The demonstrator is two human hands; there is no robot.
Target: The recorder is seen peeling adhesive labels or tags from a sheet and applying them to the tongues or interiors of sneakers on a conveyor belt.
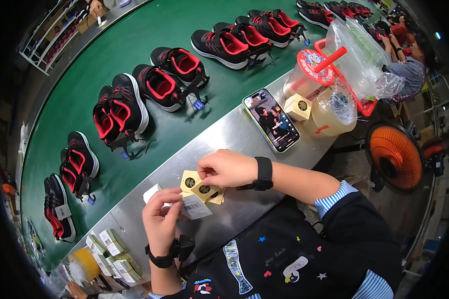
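Note:
My right hand [228,168] pinches a small fan of tan cardboard hang tags [200,188] with dark round marks, held just above the steel ledge [234,137]. My left hand [161,218] holds a white paper label [194,207] right below those tags, fingers curled on its edge. Both wrists wear black bands. On the green conveyor belt [129,45] beyond the ledge, several black and red sneakers [118,112] lie in a curved line, each with a small blue tag.
A phone [271,120] with a lit screen lies on the ledge, beside a tan tag box [299,106], a tape roll [333,115] and a lidded drink cup [310,72]. Green and white label stacks [113,254] sit at lower left. An orange fan [394,156] stands right. Another person [409,65] sits far right.

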